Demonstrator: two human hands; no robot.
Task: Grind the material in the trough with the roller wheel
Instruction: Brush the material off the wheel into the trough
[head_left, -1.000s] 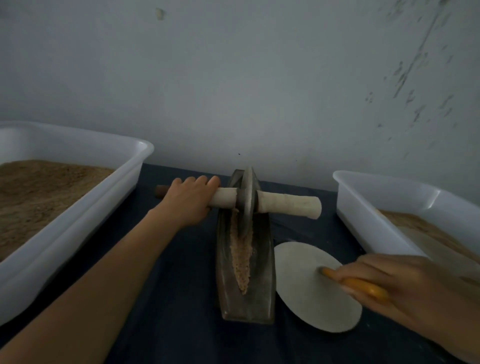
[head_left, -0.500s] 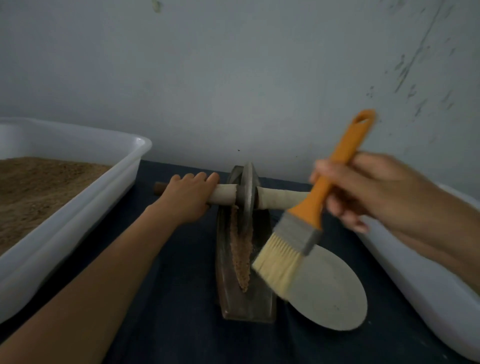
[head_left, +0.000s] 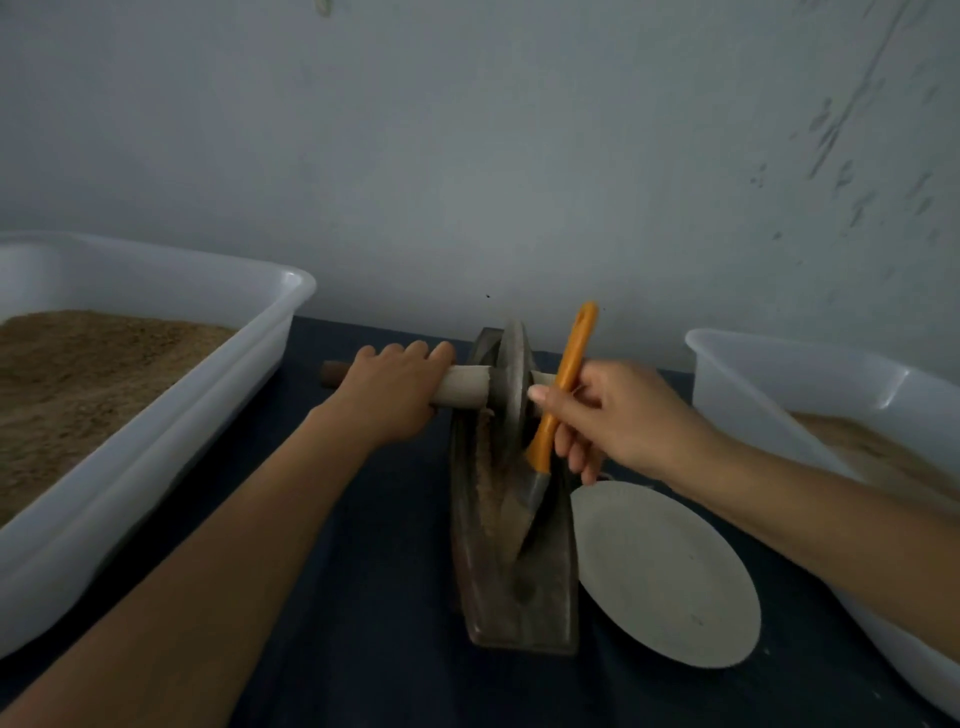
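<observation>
A dark metal boat-shaped trough stands on the dark cloth, with brown ground material along its groove. The metal roller wheel sits at the trough's far end on a pale wooden axle. My left hand grips the axle's left half. My right hand holds an orange-handled brush, bristles pointing down into the trough just right of the wheel. The axle's right half is mostly hidden behind the brush and hand.
A large white plastic tub of brown powder stands at the left. Another white tub with powder stands at the right edge. A round pale plate lies beside the trough on the right. A grey wall stands close behind.
My right hand lifted the brush from over the plate, swung it up, then brought it down into the trough beside the wheel. My left hand stayed on the axle.
</observation>
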